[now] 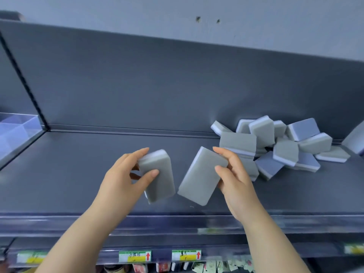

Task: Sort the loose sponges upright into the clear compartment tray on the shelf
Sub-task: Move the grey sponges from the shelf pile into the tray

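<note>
Two curled grips: left grip pinching one grey rectangular foam sponge, right grip holding second grey foam sponge, above dark grey shelf.

The clear tray sits at the far left, seemingly on the next section past the shelf joint. The pile of loose sponges lies at the right rear, against the back panel. Between them, nearer the front, the left hand holds one sponge beside the second sponge in the right hand. The two are not touching. Price labels hang below the front edge.
</note>
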Demonstrator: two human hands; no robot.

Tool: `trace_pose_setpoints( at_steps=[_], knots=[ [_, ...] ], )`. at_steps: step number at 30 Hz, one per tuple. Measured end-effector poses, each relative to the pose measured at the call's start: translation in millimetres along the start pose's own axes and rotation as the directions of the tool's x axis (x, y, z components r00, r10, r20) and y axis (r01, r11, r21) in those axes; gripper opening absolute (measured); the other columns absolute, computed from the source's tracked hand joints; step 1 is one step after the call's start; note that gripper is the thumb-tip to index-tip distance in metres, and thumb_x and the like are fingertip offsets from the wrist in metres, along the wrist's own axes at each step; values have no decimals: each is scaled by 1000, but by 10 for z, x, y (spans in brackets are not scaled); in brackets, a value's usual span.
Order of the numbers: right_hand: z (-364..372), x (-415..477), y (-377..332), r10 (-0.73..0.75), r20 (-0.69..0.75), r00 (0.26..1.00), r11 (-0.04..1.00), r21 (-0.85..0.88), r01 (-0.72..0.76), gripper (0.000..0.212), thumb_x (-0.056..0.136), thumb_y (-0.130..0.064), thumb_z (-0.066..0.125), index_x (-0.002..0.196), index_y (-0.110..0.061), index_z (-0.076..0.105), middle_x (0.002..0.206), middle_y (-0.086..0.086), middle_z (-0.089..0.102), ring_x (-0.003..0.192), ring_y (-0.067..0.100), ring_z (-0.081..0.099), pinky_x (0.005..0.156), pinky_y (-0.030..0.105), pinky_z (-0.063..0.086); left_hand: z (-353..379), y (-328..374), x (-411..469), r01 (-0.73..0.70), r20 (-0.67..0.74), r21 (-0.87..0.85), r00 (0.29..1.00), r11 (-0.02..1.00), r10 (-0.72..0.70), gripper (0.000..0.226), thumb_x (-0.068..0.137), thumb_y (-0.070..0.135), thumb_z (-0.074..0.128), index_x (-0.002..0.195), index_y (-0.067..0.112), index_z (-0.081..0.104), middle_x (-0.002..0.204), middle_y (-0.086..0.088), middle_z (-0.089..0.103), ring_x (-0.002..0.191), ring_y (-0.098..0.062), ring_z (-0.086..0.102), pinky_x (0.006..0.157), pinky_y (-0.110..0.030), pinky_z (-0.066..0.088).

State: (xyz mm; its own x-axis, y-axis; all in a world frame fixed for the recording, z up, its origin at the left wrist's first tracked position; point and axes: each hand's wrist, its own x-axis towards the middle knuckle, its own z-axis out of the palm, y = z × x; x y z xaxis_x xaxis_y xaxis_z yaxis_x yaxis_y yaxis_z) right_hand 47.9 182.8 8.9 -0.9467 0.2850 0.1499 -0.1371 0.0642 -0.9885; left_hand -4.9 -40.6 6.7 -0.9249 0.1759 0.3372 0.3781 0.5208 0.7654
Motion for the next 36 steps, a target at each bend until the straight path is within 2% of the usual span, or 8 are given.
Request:
trace_pose_setpoints(
  at_steps=[4,10,18,21,26,28,30,36],
  knots=[
    [-25,-226,-54,25,103,994,999,20,-28,42,93,-8,45,99,-46,62,99,-13,65,95,10,59,92,37,45,-53,278,-277,69,30,-14,997,998,-68,52,78,32,71,114,55,42,96,23,56,84,2,56,67,-9,40],
    [-41,-622,-43,-12,270,963,999,-40,24,28,90,-14,55,105,-37,60,95,-14,66,89,5,61,74,17,48,-95,416,-660,129,32,72,991,989,-132,44,79,38,67,114,55,44,97,23,57,90,9,51,69,-5,39],
    [375,-1093,-13,-24,277,961,989,-135,63,28,89,-22,56,104,-45,58,100,-17,64,95,6,59,82,26,47,-654,309,-1124,190,-93,-97,976,977,-199,41,83,29,66,115,49,49,99,19,62,87,5,58,69,-11,47],
    [763,-1250,-119,-53,280,958,988,-127,91,28,91,-22,54,104,-47,56,100,-17,63,95,7,59,81,28,49,-1046,157,-1267,190,-116,-176,970,966,-212,39,84,29,65,109,54,48,103,12,62,88,0,62,66,-13,48],
    [1741,-1510,-307,-114,236,965,986,-88,138,27,91,-22,54,103,-47,56,105,-11,61,97,10,57,74,24,48,-2048,-318,-1559,162,-191,-207,960,965,-203,37,86,24,64,115,43,53,100,9,62,78,5,60,58,-8,45],
    [2239,-1607,-391,-142,247,959,983,-83,167,28,91,-22,54,103,-47,56,105,-11,60,97,10,57,75,26,49,-2536,-581,-1699,186,-202,-223,952,957,-232,35,85,24,64,110,47,54,99,8,65,80,2,62,68,-15,51],
    [2750,-1701,-450,-174,275,946,977,-76,202,28,91,-22,54,102,-47,55,106,-12,59,96,12,57,79,30,50,-3019,-863,-1832,213,-209,-290,937,933,-279,36,86,20,65,110,45,55,104,4,64,84,-8,67,80,-35,55],
    [4003,-2094,-370,-181,377,908,957,-144,251,27,92,-22,53,107,-43,52,111,-11,56,97,9,54,83,27,46,-3963,-1507,-2171,289,-120,-627,882,723,-457,37,89,-1,54,121,19,54,101,-16,55,96,-26,64,78,-37,57]
  ],
)
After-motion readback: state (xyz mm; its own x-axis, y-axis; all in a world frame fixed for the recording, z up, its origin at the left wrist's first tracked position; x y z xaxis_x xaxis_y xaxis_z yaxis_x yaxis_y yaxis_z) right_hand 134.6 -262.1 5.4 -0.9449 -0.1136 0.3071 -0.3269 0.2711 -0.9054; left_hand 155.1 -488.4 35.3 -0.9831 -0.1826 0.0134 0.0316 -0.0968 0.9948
